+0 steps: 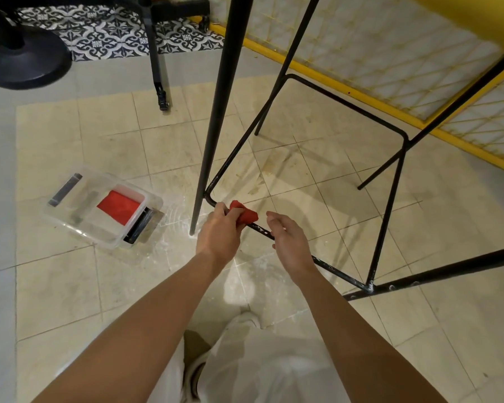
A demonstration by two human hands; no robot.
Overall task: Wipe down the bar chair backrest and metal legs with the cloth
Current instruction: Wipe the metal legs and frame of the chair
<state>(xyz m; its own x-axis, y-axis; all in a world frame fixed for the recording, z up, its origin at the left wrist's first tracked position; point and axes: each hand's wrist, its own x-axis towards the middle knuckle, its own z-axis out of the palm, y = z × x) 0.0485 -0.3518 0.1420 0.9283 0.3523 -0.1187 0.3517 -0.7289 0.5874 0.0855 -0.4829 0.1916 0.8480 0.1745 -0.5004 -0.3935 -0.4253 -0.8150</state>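
Left hand [218, 231]: clutches red cloth [246, 214] on lower rail [338, 271], frame centre. Right hand [285, 237]: loose, empty. Legs apparently under way; rail rightward speckled; backrest out of view.

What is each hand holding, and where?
The left hand grips the bunched red cloth by its near end, against the chair's lower bar. The right hand sits over that bar; hold cannot be told.

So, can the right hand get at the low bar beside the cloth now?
Probably yes. The right hand is right above the bar, just beside the cloth that the left hand grips, and nothing lies between hand and bar.
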